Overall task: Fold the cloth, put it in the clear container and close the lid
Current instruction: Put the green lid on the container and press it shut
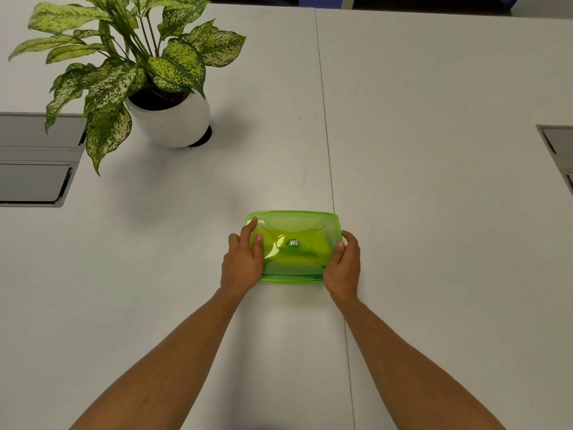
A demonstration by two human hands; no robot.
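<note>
Low in the centre of the frame, a left hand [242, 264] and right hand [343, 265] clasp opposite ends of a green lid [294, 243], apparently seating it on the container beneath, where any cloth is not clearly visible through the tint.

Counts: 1 green lid [294, 243], on 1 container [288, 278], mostly hidden under it. 2 hands: left hand [242, 262], right hand [342, 268]. 1 potted plant [139, 66] in 1 white pot [173, 122]. 2 grey desk hatches: left hatch [34, 159], right hatch [558, 150]. 1 white table [449, 181], 1 seam [328, 169]. Cloth: can't tell.
</note>
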